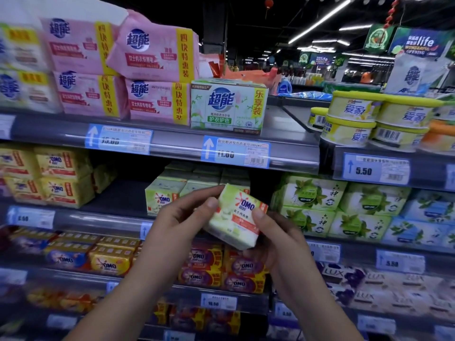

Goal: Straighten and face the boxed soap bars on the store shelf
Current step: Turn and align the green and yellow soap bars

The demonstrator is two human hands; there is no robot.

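At centre frame, the left hand (182,217) and right hand (275,238) both grasp a tilted green OMO soap box (237,217) in their fingers (258,215), off the shelf (98,219). The matching boxes (163,195) behind sit unevenly, so most of the facing seems left to do.

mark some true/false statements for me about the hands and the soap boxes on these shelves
1. The left hand and right hand both hold one light green OMO box. True.
2. That box stands level on a shelf. False: it is tilted and held up in the air.
3. More green OMO boxes stand on the middle shelf behind it. True.
4. The pink packs are stacked below the held box. False: they sit on the top shelf, above it.
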